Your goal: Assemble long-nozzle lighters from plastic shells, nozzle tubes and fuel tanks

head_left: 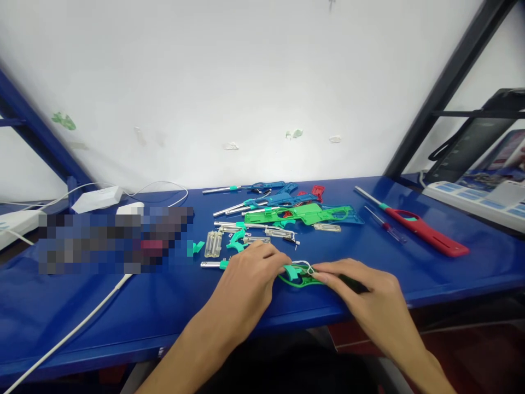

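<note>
You seem to be routing the white wire [308, 266] in the green shell [301, 284], at six o'clock from the pile [305, 214]; next calls for a light tuck. Your left hand [253, 280] curls in at nine o'clock by the trigger [292, 272] (grip hidden, cannot tell); your right hand [371, 284] pinches the wire from three o'clock.

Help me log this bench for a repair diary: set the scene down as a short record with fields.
Surface: blue table against a white wall
Left hand: over the open green casing, fingertips by its teal trigger
Right hand: thumb and finger at a white wire above that casing
Behind the hands: clear tanks, another green casing, blue casings
Right side: red lighter, screwdriver beside it
Unclear: the blurred patch on the left
</note>
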Demonstrator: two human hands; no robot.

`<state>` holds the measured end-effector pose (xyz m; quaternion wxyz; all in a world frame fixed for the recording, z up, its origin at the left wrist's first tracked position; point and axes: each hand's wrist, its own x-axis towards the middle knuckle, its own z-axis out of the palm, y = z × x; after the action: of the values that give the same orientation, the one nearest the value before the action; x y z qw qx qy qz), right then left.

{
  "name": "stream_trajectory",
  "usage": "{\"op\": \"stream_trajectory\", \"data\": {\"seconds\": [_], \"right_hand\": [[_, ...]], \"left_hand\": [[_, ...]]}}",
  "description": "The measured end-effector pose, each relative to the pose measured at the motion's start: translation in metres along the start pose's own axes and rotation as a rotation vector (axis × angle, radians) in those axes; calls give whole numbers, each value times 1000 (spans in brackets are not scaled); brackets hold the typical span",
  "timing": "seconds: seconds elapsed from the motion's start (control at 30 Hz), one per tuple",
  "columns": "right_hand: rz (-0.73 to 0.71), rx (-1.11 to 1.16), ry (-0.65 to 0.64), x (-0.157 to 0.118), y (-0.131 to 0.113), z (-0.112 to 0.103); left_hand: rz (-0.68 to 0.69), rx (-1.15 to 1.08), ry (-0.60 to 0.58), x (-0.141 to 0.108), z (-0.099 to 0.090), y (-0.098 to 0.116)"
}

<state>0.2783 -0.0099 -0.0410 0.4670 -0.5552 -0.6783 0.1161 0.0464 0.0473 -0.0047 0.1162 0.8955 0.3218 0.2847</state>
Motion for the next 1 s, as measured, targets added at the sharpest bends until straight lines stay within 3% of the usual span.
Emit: {"op": "stream_trajectory", "data": {"seconds": [0.23,0.5,1.0], "right_hand": [[206,105,14,2,-6,-3],[241,125,26,7,-7,-6],[268,169,30,9,-12,-10]], "left_hand": [[-52,-1,3,0,11,3],[-107,-60,-42,2,12,5],[-133,-175,-13,5,14,2]]}}
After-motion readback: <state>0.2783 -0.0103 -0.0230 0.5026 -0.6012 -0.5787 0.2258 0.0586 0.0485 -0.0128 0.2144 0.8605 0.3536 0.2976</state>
